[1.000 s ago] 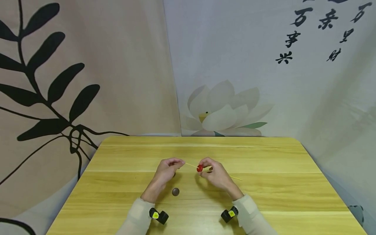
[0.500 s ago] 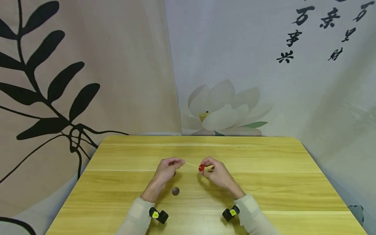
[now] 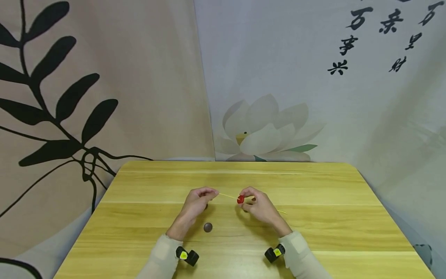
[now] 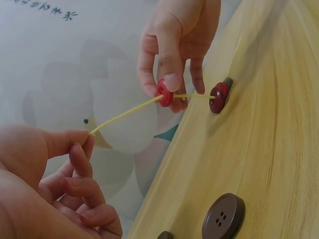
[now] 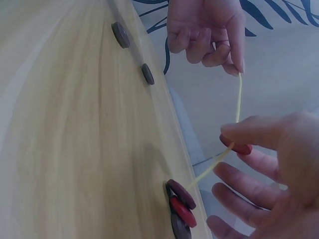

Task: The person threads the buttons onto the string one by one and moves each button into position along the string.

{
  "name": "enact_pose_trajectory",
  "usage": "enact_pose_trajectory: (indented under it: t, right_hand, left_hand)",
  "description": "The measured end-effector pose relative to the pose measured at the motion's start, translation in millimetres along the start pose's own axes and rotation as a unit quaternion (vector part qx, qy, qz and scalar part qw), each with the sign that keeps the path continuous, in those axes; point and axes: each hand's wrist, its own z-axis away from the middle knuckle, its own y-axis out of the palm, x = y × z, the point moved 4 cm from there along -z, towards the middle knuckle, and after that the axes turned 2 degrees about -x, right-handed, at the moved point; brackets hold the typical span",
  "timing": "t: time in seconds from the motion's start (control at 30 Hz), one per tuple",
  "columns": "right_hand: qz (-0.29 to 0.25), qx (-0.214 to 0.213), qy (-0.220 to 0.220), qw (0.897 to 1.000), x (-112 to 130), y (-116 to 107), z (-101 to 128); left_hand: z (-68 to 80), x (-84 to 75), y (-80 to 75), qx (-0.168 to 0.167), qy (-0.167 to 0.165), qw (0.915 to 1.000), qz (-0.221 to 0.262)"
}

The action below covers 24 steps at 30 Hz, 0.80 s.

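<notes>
My left hand (image 3: 198,201) pinches the yellow string (image 3: 227,195) near its end, between thumb and forefinger. My right hand (image 3: 258,204) pinches a red button (image 3: 240,199) between thumb and finger, and the string passes through it. The stretch of string between both hands is taut. Beyond the red button, the string runs down to a dark red button (image 4: 216,100), seen in the left wrist view. Against that one lie another red button (image 5: 183,211) and a dark button (image 5: 180,227) on the table, below my right hand. Yellow string also trails out past my right wrist.
On the wooden table (image 3: 139,232) lies a brown four-hole button (image 3: 208,227) between my forearms. A second brown button (image 5: 148,73) is beside my left hand, mostly hidden from the head view. Printed cloth (image 3: 156,77) hangs behind the table.
My right hand has shifted slightly to the right with the red button, and the string between the hands is a little longer. My left hand has stayed almost in place.
</notes>
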Motion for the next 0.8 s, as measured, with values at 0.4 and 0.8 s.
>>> enact_pose_trajectory:
  t: [0.4,0.8]
  right_hand:
    - [0.028,-0.001,-0.013,1.0,-4.8,-3.0,-0.1]
    - [0.04,0.005,0.01,0.999,-10.3,-6.7,2.5]
  left_hand:
    - [-0.6,0.1,-1.1,0.0,-0.005,1.0,0.003]
    - [-0.1,-3.1,-1.4,0.0,0.004,1.0,0.009]
